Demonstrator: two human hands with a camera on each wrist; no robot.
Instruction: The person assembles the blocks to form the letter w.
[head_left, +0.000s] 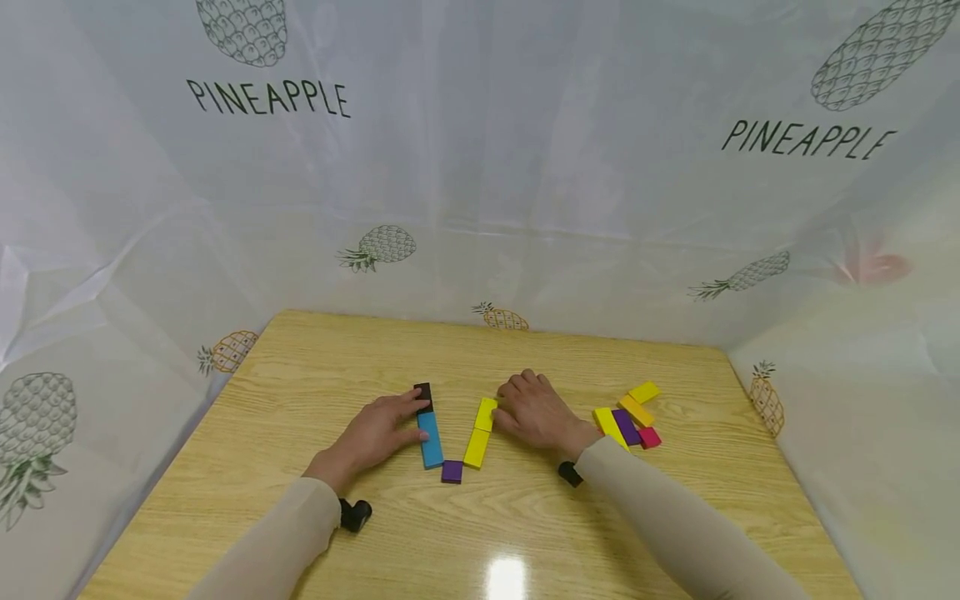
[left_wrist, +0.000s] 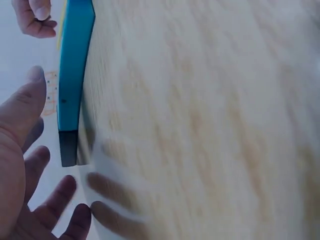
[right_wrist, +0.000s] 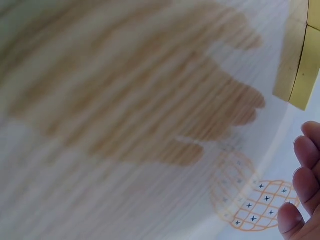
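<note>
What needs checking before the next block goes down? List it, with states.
1. Left hand steadies the blue block: ok, straight fingers touch it and the dark block.
2. Right hand at the yellow blocks: ok; grip cannot tell.
3. Purple block lies where the two lines meet: ok.
4. Spare blocks remain beside the right hand: ok.
5. Bare table beyond the blocks: ok.

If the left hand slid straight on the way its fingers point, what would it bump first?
Probably the black block and blue block: the left hand points right at them, fingertips already about touching.
</note>
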